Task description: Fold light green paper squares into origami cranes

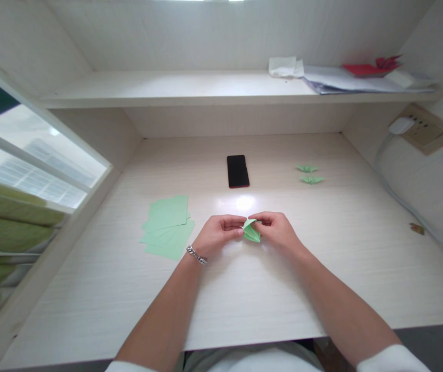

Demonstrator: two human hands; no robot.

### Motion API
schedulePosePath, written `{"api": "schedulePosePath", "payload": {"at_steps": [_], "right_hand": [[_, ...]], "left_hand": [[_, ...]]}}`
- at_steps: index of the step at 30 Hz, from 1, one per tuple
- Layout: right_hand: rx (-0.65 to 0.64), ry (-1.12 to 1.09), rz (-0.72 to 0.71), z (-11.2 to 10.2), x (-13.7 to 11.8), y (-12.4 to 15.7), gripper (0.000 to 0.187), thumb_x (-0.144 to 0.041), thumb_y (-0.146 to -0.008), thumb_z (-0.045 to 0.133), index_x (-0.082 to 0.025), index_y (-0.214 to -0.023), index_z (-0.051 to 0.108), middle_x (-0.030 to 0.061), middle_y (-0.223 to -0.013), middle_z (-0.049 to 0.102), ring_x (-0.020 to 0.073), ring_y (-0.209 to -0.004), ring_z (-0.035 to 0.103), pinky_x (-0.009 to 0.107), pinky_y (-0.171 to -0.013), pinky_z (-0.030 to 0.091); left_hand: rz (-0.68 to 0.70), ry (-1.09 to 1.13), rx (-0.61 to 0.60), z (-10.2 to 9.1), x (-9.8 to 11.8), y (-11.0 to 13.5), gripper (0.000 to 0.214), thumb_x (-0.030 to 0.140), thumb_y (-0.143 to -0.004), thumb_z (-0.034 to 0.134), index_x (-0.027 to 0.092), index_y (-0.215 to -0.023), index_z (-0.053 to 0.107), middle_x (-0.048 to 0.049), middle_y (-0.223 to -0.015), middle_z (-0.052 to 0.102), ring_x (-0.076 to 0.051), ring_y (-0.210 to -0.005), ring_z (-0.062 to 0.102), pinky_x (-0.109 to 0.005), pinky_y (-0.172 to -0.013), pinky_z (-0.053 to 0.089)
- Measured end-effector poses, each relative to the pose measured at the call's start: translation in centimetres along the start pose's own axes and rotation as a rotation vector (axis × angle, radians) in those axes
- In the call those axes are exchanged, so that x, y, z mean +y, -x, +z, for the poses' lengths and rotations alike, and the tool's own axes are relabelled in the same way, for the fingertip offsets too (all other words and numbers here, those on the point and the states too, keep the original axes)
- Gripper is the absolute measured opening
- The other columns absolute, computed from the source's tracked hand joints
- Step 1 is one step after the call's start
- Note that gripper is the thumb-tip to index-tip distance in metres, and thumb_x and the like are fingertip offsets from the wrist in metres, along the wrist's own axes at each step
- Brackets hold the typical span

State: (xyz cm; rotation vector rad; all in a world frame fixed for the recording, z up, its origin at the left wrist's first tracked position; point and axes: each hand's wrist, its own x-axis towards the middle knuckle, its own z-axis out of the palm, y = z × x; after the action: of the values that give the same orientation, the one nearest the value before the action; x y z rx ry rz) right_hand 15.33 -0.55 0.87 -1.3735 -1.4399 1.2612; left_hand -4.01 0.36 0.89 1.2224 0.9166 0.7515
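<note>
Between my two hands is a partly folded piece of green paper (251, 231), with its layers spread apart. My left hand (220, 232) pinches its left edge between thumb and fingers. On the other side, my right hand (278, 230) grips it, the thumb pressed into the fold. A loose stack of green paper sheets (167, 227) lies on the desk to the left of my left hand. Two small folded green paper cranes (311, 180) rest at the right, beyond my right hand.
A black phone (238, 171) lies on the desk (128, 310) beyond my hands. Above the back runs a shelf (167, 85) with papers (337, 80) and a red folded paper piece (388, 63). A cable (399, 201) hangs from the wall socket (426, 129) at right.
</note>
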Motion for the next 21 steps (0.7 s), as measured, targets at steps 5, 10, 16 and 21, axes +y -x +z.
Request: {"api": "schedulePosePath", "payload": {"at_steps": [5, 10, 16, 21], "right_hand": [[-0.017, 0.054, -0.022, 0.0, -0.4, 0.3, 0.023, -0.023, -0.073, 0.06, -0.02, -0.089, 0.075, 0.0048, -0.087, 0.074, 0.0219, -0.081, 0.068, 0.029, -0.069, 0.052], [-0.055, 0.053, -0.012, 0.0, -0.3, 0.3, 0.022, -0.026, -0.076, 0.059, -0.02, -0.092, 0.074, 0.0044, -0.087, 0.074, 0.0211, -0.082, 0.068, 0.027, -0.069, 0.051], [0.001, 0.164, -0.063, 0.4, 0.2, 0.2, 0.022, -0.024, -0.077, 0.059, -0.022, -0.093, 0.074, 0.0036, -0.085, 0.074, 0.0197, -0.077, 0.067, 0.028, -0.07, 0.051], [0.031, 0.226, -0.097, 0.6, 0.2, 0.3, 0.024, -0.021, -0.076, 0.058, -0.023, -0.094, 0.074, 0.0026, -0.085, 0.074, 0.0187, -0.076, 0.067, 0.028, -0.071, 0.05]], "left_hand": [[-0.008, 0.032, -0.021, -0.3, -0.1, 0.0, 0.041, 0.028, -0.068, 0.075, 0.012, -0.106, 0.068, -0.015, -0.11, 0.069, -0.024, -0.096, 0.066, -0.039, -0.088, 0.051], [0.006, 0.006, -0.006, -0.3, -0.5, -0.3, 0.04, 0.03, -0.069, 0.075, 0.012, -0.104, 0.068, -0.0145, -0.107, 0.069, -0.025, -0.094, 0.067, -0.04, -0.087, 0.052], [0.029, -0.043, 0.022, 0.2, -0.5, -0.4, 0.038, 0.03, -0.071, 0.073, 0.012, -0.105, 0.068, -0.0136, -0.105, 0.07, -0.023, -0.094, 0.067, -0.038, -0.084, 0.054], [0.056, -0.093, 0.114, 0.9, -0.8, -0.5, 0.034, 0.027, -0.072, 0.071, 0.011, -0.102, 0.068, -0.0139, -0.101, 0.071, -0.023, -0.09, 0.067, -0.037, -0.081, 0.055]]}}
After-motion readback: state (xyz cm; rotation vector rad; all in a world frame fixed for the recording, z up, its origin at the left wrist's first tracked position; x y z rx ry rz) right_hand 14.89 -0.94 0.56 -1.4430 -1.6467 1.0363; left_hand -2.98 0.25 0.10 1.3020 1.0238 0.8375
